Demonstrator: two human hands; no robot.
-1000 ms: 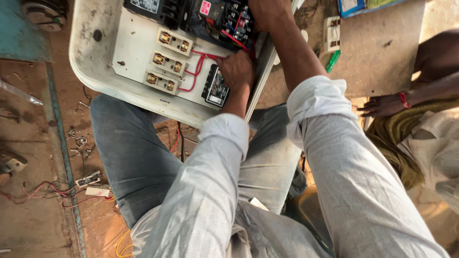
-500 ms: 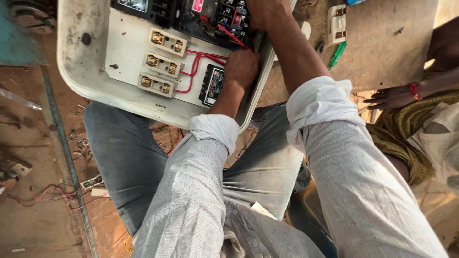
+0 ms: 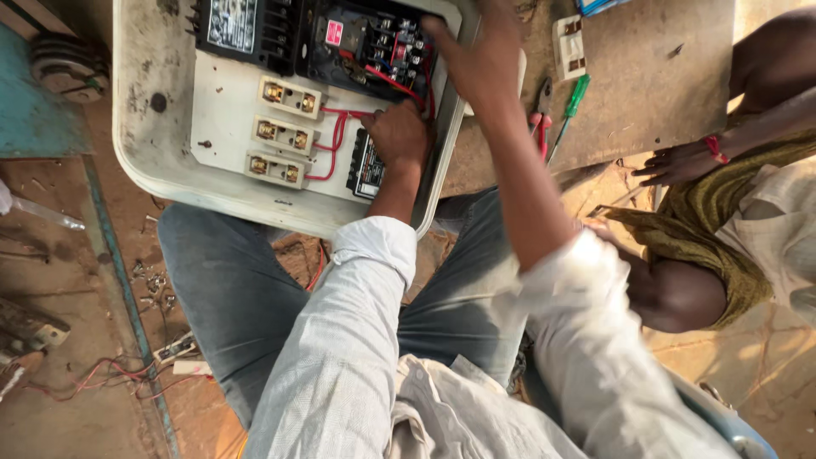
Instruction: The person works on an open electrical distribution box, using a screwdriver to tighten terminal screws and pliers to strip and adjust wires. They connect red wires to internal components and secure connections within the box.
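head view: our left hand (image 3: 398, 136) sits inside the white panel box (image 3: 161, 161), fingers curled nearly closed, pressing on/around the small black block (image 3: 365, 167) at the box's lower right w/ red wires (image 3: 336, 140) just beside it. can't tell if it's really gripping the block or only bearing on it. our right hand (image 3: 480, 59) is blurred, up at the box's top right corner over the black contactor (image 3: 374, 47); fingers look loosely bent, partly open, touching the rim or the wiring there, can't tell which. nothing clearly held in it.

box rests tilted across our knees, jeans (image 3: 229, 289) under its lower edge. three cream terminal blocks (image 3: 280, 132) stacked on the mounting plate, left of our left hand, apart from it.

edges & room: box's right wall runs btwn our two forearms, tight. right of it, wooden board (image 3: 663, 76) w/ green-handled screwdriver (image 3: 571, 106), red-handled pliers (image 3: 541, 119) and a white socket (image 3: 568, 47); bare board beyond them. another person's hand (image 3: 676, 161) w/ red wristband rests by the board's lower edge, well apart from ours. floor left of our knee has loose wire bits (image 3: 110, 378).
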